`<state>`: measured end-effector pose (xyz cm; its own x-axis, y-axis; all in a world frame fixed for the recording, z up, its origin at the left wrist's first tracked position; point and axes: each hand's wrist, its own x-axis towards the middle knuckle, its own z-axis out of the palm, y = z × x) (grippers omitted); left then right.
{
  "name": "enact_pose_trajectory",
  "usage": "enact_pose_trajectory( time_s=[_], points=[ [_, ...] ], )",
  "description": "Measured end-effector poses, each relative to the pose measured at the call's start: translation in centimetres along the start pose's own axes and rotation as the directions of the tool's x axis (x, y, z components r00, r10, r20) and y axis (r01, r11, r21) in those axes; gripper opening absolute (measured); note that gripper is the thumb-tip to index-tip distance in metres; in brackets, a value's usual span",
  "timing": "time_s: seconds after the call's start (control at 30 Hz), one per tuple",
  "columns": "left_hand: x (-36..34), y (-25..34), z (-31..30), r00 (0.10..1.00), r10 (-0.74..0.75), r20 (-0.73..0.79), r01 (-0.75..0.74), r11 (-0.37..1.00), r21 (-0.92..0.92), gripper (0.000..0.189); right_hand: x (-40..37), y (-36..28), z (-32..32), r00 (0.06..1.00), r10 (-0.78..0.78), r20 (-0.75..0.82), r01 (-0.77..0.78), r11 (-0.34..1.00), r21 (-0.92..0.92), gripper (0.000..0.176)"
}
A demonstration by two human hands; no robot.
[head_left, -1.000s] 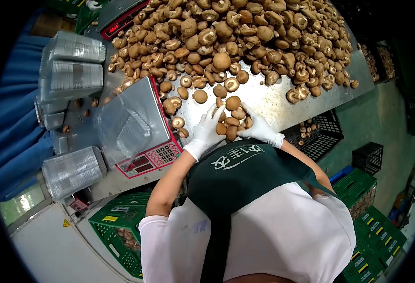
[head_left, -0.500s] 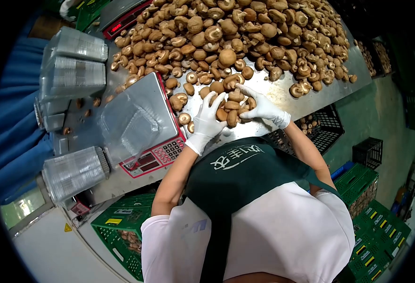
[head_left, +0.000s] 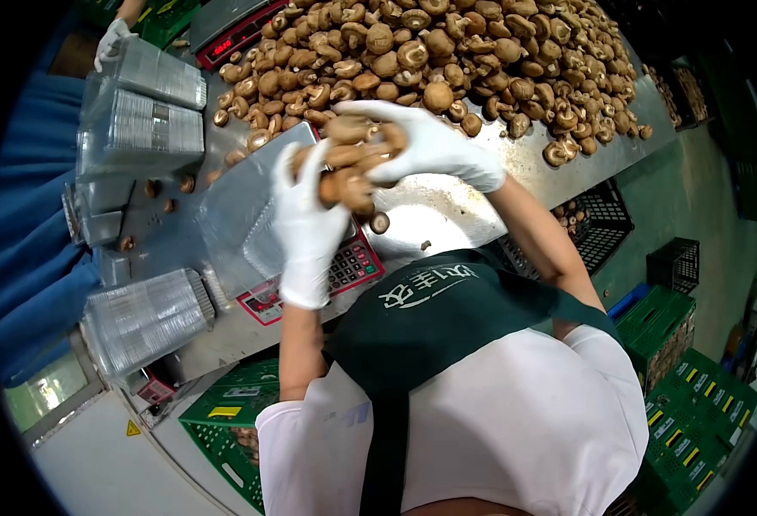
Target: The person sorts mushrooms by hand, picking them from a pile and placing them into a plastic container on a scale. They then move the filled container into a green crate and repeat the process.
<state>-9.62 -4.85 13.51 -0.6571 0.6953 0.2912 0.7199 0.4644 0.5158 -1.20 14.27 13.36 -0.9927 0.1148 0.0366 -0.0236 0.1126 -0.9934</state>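
Note:
Between my two white-gloved hands is a cluster of brown mushrooms (head_left: 353, 159), raised near the right edge of a red-rimmed scale (head_left: 353, 262). My left hand (head_left: 310, 219) curls round the cluster from the left and below, its fingers blurred. From the right and above, my right hand (head_left: 426, 146) closes on the same mushrooms. A clear plastic tray (head_left: 258, 236) lies on the scale's plate, partly covered by my left hand. One loose mushroom (head_left: 379, 223) sits on the metal table just below the held cluster.
A large mushroom heap (head_left: 482, 60) covers the table's far side. Stacks of clear trays (head_left: 142, 125) stand at the left, where another person's gloved hand (head_left: 113, 41) touches one. A second scale (head_left: 243, 34) is behind. Green crates (head_left: 232, 421) and a black crate (head_left: 602, 215) stand below the table.
Both hands have gathered the mushrooms from the table, lifted them and moved left toward the scale. Another person's gloved hand has come further into view at the upper left.

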Motion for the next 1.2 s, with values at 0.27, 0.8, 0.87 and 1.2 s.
enact_pose_trajectory(
  time_s=[0.27,0.8,0.87,1.2],
  points=[
    [-6.1,-10.9,-7.0,0.946,-0.259,0.192,0.257,0.966,0.038,0.085,8.5,1.0,13.6,0.954,-0.190,0.233,0.278,0.853,-0.442,0.067],
    [-5.8,-11.4,-9.6,0.969,-0.241,0.047,0.242,0.970,-0.028,0.047,-1.4,10.5,-0.7,0.946,0.057,-0.320,-0.324,0.246,-0.914,0.059],
    [-5.6,-11.6,-10.1,0.909,-0.390,-0.147,0.358,0.912,-0.202,0.039,-3.6,13.6,-2.3,0.961,-0.037,-0.274,-0.256,0.254,-0.933,0.054],
    [-6.9,-15.9,-6.8,0.601,-0.794,-0.087,0.501,0.459,-0.733,0.038,1.0,7.7,1.7,0.908,-0.063,-0.414,-0.065,0.956,-0.287,0.035]
  ],
)
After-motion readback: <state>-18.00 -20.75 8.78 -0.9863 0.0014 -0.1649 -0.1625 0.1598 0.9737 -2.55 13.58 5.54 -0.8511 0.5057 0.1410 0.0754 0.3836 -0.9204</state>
